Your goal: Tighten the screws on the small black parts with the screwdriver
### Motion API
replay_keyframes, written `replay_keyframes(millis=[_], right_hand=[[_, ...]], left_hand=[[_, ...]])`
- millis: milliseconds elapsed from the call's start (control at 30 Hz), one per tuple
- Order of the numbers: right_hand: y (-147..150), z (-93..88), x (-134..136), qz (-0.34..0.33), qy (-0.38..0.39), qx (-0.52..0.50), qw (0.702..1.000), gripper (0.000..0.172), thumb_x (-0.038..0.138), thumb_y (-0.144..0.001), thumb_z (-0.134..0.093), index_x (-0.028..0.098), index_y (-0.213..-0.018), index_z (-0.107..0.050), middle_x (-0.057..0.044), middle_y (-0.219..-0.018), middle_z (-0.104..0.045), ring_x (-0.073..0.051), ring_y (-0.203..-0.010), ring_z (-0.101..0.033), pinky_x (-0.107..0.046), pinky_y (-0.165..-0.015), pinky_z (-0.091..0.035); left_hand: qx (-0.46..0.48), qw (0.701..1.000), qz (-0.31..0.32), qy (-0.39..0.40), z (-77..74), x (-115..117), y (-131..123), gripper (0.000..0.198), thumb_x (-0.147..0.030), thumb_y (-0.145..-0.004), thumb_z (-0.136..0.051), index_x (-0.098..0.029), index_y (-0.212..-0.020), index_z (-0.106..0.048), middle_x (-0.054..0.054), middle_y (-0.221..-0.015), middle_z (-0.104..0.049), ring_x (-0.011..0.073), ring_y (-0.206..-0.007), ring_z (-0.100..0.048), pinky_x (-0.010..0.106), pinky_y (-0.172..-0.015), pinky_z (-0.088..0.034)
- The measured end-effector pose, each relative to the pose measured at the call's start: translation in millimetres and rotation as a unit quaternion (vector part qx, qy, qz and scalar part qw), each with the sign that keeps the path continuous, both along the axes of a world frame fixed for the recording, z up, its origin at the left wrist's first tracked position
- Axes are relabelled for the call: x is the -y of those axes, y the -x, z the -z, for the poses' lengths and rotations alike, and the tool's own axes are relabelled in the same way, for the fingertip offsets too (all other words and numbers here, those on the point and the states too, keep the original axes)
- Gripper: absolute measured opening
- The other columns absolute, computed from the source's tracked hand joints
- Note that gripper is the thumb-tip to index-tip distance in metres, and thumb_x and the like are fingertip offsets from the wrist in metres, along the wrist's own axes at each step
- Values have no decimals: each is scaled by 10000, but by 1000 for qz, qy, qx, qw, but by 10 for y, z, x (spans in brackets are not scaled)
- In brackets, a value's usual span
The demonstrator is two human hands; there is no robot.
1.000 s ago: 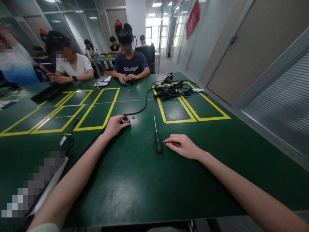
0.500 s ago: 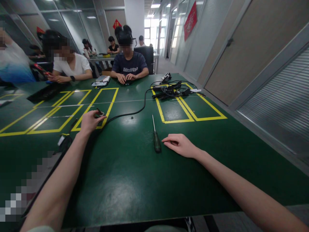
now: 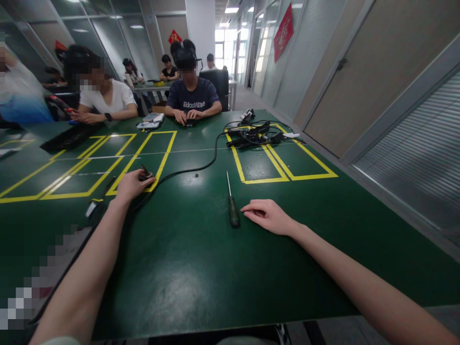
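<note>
Pinching a small part [image 3: 147, 177] at nine o'clock, my left grip [image 3: 132, 185] nearly closed; right grip [image 3: 266, 215] half open, empty, on counter [image 3: 223, 268] at four o'clock, just beside the screwdriver [image 3: 234, 212] at six o'clock.

My left fingers [image 3: 148, 182] have shifted the small dark object [image 3: 145, 176] leftward along the counter [image 3: 187, 239], to a yellow-taped rectangle [image 3: 166, 158].

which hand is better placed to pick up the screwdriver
Probably the right hand: it rests close beside the screwdriver, while the left hand is farther away, holding a small object.
</note>
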State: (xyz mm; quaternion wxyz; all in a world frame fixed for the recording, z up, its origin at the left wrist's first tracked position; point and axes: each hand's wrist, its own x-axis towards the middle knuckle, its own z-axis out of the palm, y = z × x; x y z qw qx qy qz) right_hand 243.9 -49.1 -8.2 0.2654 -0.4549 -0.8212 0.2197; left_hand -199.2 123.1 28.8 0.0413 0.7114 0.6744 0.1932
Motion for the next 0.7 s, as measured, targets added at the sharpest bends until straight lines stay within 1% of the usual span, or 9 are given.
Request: replay_keyframes(millis=[167, 300, 367, 433, 567, 700], right_hand=[[3, 0, -2, 2, 5, 1, 1000, 304, 353, -1003, -554, 158, -1048, -783, -37, -786, -688, -97, -633, -554, -243, -626, -406], [10, -14, 4, 3, 7, 2, 1000, 289, 341, -990, -570, 155, -1033, -787, -29, -759, -671, -99, -631, -547, -247, -626, -397], [10, -23, 7, 3, 7, 3, 1000, 294, 345, -994, -564, 157, -1033, -786, -28, -757, -666, -98, -630, -545, -247, -625, -395], [7, -30, 9, 1, 8, 3, 1000, 302, 354, -1000, -556, 159, -1038, -783, -29, -765, -670, -98, -632, -548, -246, -624, -397], [2, -34, 11, -1, 11, 4, 1000, 307, 365, -1007, -549, 167, -1036, -782, -29, -769, -673, -97, -633, -549, -245, -623, -395], [0, -31, 17, 1, 15, 5, 1000, 310, 371, -1010, -551, 169, -1044, -784, -29, -776, -670, -97, -634, -542, -249, -630, -394]], left_hand=[[-4, 997, -16, 79, -215, -37, 88, 412, -481, -693, -838, -161, -940, -760, 91, -923, -810, 283, -879, -725, 288, -703, -503], [-33, 989, -14, 142, -359, -51, 124, 325, -419, -661, -866, -157, -836, -786, 36, -796, -793, 234, -779, -699, 260, -663, -482], [-40, 985, -11, 168, -395, -47, 117, 292, -394, -642, -874, -168, -810, -796, 8, -714, -769, 220, -730, -690, 252, -641, -473], [-37, 982, -3, 187, -418, -44, 111, 269, -353, -611, -882, -177, -795, -794, -5, -687, -762, 217, -719, -693, 249, -637, -478], [-37, 981, 7, 193, -454, -61, 135, 225, -241, -563, -874, -175, -754, -775, 5, -757, -796, 217, -750, -710, 241, -657, -493], [-34, 980, 25, 196, -487, -88, 178, 208, -215, -579, -851, -180, -776, -795, 10, -813, -818, 217, -803, -719, 241, -703, -506]])
